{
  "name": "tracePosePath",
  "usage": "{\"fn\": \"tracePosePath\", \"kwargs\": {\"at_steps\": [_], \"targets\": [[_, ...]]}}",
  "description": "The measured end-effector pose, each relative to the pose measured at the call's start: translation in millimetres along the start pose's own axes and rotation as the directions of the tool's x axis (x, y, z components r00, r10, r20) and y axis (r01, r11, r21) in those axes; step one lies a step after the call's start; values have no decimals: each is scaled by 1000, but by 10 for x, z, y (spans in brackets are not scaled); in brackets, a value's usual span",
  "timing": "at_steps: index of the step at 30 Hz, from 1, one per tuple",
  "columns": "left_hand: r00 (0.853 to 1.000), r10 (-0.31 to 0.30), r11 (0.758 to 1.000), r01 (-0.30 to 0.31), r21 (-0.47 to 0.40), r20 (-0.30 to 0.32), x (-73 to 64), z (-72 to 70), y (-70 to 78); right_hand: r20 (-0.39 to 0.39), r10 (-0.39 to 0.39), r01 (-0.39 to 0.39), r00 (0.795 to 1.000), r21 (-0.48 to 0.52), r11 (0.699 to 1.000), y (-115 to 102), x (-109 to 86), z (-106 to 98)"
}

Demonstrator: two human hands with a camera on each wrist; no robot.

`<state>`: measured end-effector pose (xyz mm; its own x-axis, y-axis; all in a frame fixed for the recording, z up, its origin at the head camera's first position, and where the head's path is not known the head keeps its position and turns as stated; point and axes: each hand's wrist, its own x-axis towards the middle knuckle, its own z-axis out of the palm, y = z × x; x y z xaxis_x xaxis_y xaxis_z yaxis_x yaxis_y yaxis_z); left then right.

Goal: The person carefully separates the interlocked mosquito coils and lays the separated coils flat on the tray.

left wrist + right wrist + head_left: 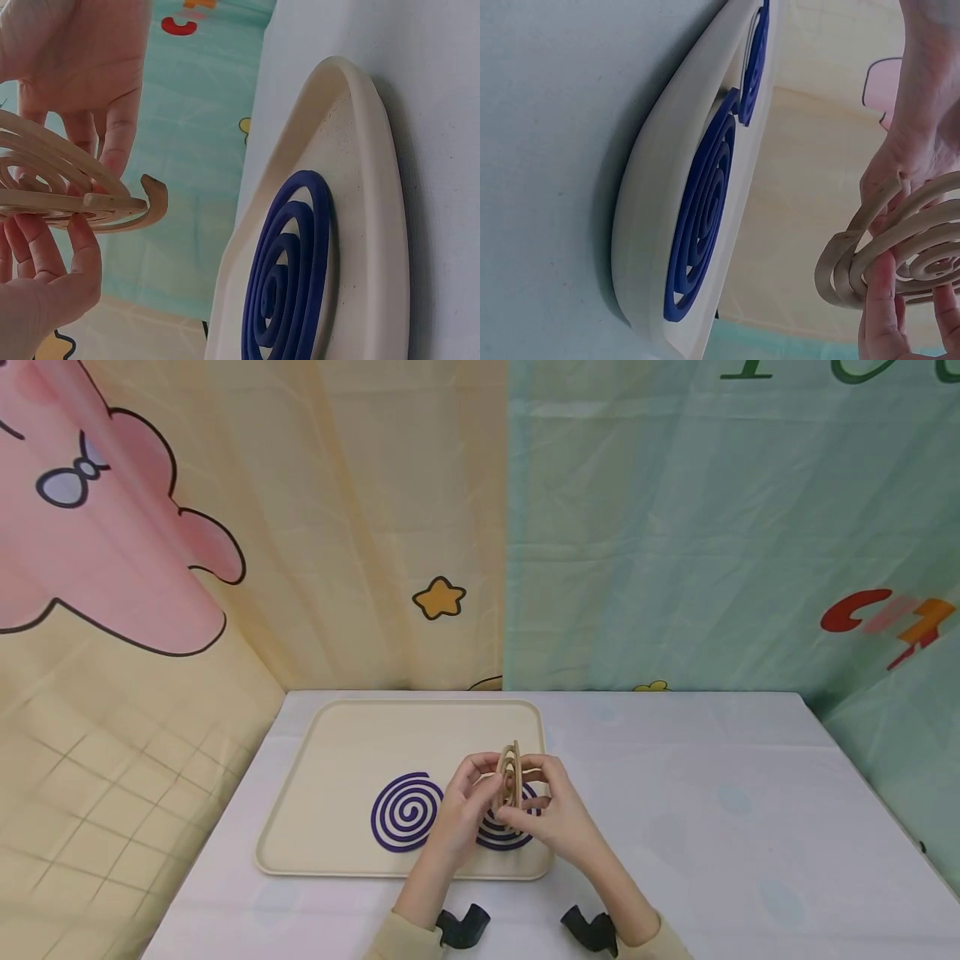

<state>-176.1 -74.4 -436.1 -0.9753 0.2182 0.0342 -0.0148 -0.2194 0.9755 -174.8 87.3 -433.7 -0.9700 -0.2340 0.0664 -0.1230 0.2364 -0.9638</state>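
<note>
Both hands hold tan mosquito coils (pixel 510 772) upright on edge, raised over the right part of the tray. In the left wrist view, the coils (pixel 60 199) show overlapping layers spread slightly apart, with a hooked outer end. My left hand (pixel 461 814) pinches them from the left, thumb and fingers at the rim. From the right, my right hand (pixel 558 818) grips the other side with bent fingers. A purple-blue mosquito coil (pixel 407 812) lies flat on the tray. Another blue coil (pixel 705 217) lies to its right, partly covered by my hands in the head view.
The cream tray (pixel 330 760) with a raised rim sits on the left of the white-covered table (pixel 712 810). Black curved pieces (pixel 465 927) are at both wrists. Printed curtains (pixel 660 527) hang behind the table.
</note>
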Motion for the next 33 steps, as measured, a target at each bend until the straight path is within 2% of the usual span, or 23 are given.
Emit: {"fn": "tracePosePath", "kwargs": {"at_steps": [8, 18, 21, 26, 33], "targets": [[1000, -7, 999, 8, -50, 7, -2, 0, -6, -43, -113, 106, 993, -133, 985, -26, -28, 38], [999, -24, 997, 26, -67, 25, -5, -20, -11, -21, -245, 232, 969, -250, 940, -50, -52, 42], [999, -34, 997, 36, -67, 31, -3, -25, -10, -27, -236, 223, 971, -239, 945, -57, -59, 38], [997, -67, 997, 68, -36, 36, -2, -33, -15, -38, -177, 165, 983, -206, 964, -74, -72, 38], [995, -92, 996, 93, -14, 32, 6, -46, -9, -23, -180, 168, 983, -263, 950, -88, -84, 40]]}}
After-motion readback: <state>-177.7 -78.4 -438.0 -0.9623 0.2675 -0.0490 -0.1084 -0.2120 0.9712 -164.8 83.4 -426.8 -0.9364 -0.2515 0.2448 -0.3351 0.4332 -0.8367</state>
